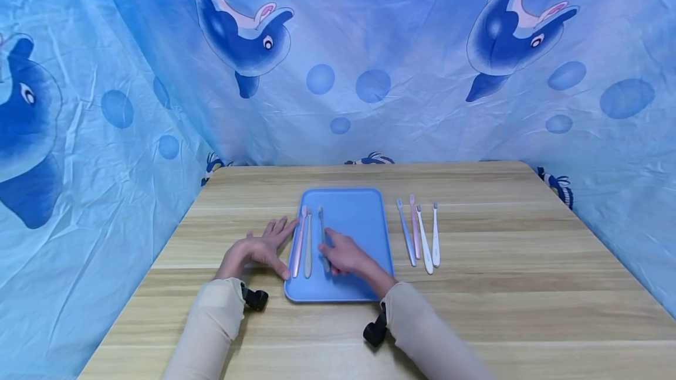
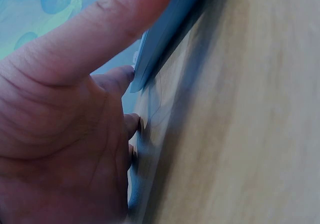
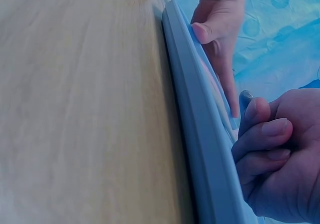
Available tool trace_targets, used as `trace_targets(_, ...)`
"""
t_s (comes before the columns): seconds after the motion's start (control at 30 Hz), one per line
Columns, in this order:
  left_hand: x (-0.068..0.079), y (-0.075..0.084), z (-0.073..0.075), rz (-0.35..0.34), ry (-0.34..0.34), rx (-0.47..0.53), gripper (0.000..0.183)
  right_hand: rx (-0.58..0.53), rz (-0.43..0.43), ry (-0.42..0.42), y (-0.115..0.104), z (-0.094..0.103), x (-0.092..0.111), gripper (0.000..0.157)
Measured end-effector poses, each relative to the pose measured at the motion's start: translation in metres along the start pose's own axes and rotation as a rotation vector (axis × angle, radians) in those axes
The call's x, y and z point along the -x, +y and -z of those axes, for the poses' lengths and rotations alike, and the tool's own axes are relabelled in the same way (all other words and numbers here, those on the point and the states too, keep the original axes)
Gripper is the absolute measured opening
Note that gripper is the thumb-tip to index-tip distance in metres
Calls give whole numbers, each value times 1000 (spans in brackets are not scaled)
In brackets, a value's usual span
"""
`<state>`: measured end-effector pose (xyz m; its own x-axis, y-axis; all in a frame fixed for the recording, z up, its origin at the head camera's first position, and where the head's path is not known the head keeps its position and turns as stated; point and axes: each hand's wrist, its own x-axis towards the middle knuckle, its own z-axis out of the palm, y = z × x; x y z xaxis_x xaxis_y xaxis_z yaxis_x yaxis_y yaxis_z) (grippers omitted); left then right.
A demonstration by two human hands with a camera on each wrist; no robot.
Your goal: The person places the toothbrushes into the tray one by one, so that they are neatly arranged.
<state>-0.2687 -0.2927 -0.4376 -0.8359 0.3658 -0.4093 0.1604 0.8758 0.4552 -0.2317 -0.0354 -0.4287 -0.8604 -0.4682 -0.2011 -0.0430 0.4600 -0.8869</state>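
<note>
Here's the right hand (image 1: 344, 251), fingers curled on the handle of a grey toothbrush (image 1: 322, 226) at the left half of the blue tray (image 1: 359, 216); its long axis runs near to far, head pointing far! To its left, a pink toothbrush (image 1: 299, 245) and a pale toothbrush (image 1: 308, 245) point far too. Left hand (image 1: 261, 246), fingers spread, at the tray's left rim. Four more toothbrushes (image 1: 424, 239) lie right on the bench (image 1: 507, 239).
</note>
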Motion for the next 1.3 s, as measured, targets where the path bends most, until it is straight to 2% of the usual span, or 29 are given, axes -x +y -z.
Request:
trace_targets(0.3,4,3,2,-14,-5,9,149,-5,2,-3,-2,-7,-3,64)
trace_targets(0.63,18,21,8,-36,-26,14,148,0,5,3,-2,-13,-9,59)
trace_targets(0.8,18,22,9,-26,-20,-12,146,8,-7,9,-4,-15,-12,61)
trace_targets(1.03,18,23,10,-31,-17,-7,146,25,-12,10,-8,-17,-13,61)
trace_targets(1.3,18,23,9,-5,-34,16,146,21,-25,6,-10,-18,-13,61)
